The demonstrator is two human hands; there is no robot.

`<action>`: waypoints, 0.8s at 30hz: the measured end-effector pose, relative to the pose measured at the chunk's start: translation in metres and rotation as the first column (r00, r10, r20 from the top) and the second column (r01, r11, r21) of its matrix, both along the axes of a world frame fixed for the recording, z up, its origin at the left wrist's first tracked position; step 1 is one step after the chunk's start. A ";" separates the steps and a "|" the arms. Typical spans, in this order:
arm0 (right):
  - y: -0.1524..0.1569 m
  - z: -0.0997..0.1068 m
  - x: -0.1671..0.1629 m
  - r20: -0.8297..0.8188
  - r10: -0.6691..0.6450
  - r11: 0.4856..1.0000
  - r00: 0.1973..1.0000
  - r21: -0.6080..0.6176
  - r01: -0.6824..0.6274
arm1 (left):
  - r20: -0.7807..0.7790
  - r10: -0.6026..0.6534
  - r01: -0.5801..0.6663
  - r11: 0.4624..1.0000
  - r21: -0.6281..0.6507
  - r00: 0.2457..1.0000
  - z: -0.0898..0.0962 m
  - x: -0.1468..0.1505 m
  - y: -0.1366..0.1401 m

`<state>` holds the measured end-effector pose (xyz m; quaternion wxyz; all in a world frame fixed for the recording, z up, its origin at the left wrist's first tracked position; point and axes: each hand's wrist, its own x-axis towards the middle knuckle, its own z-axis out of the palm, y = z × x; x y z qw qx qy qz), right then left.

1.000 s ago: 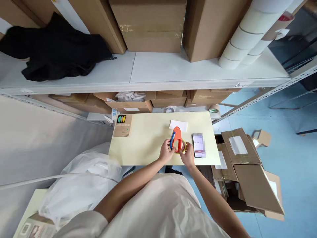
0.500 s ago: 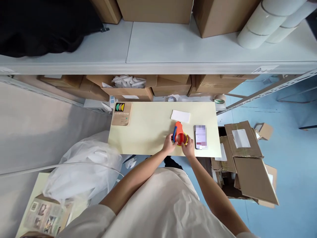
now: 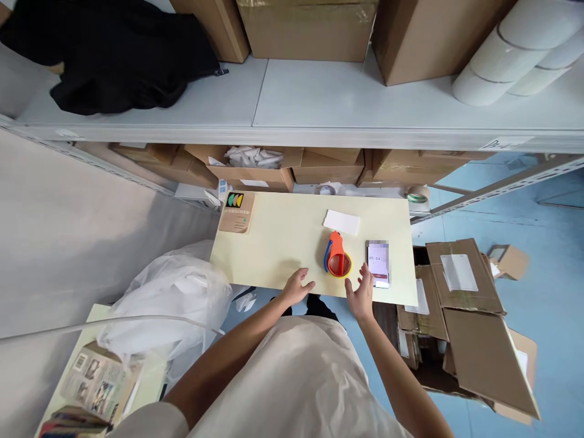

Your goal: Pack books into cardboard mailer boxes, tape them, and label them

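My shirt (image 3: 296, 377), creased cloth; tape dispenser (image 3: 336, 244), smooth plastic; tabletop (image 3: 274, 243), smooth, matt; bag (image 3: 157, 295) beside me, thin crinkled plastic; boxes (image 3: 486, 350), matt cardboard; shelf (image 3: 314, 94), smooth, painted-metal look.

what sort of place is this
Probably a storeroom or packing area: cardboard boxes stand on grey shelving, an orange tape dispenser rests on the table, and loose cartons are heaped to its right.

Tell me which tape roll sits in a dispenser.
The round yellow tape roll in the orange plastic dispenser; the greyish roll and greenish roll lie loose on the white lower shelf.
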<state>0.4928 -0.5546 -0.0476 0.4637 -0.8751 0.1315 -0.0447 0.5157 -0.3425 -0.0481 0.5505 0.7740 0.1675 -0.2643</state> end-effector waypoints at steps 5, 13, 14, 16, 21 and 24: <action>0.004 0.016 -0.006 0.089 0.168 0.985 0.982 -0.047 -0.165 | 0.034 0.106 -0.108 0.990 0.091 0.994 0.015 -0.034 0.044; 0.068 0.029 0.031 0.040 0.570 0.821 0.821 -0.007 -0.570 | 0.177 0.361 -0.385 0.915 0.125 0.916 0.044 -0.056 0.074; 0.080 0.031 0.035 0.044 0.610 0.792 0.791 -0.010 -0.610 | 0.192 0.387 -0.413 0.903 0.118 0.902 0.050 -0.060 0.078; 0.104 0.038 0.039 0.052 0.688 0.725 0.723 -0.017 -0.689 | 0.227 0.442 -0.472 0.877 0.096 0.868 0.063 -0.071 0.090; 0.174 0.059 0.027 0.055 0.868 0.496 0.493 -0.085 -0.864 | 0.307 0.591 -0.629 0.776 0.034 0.746 0.088 -0.126 0.135; 0.223 0.068 0.003 0.059 0.937 0.349 0.344 -0.156 -0.924 | 0.346 0.679 -0.723 0.690 -0.001 0.648 0.089 -0.176 0.168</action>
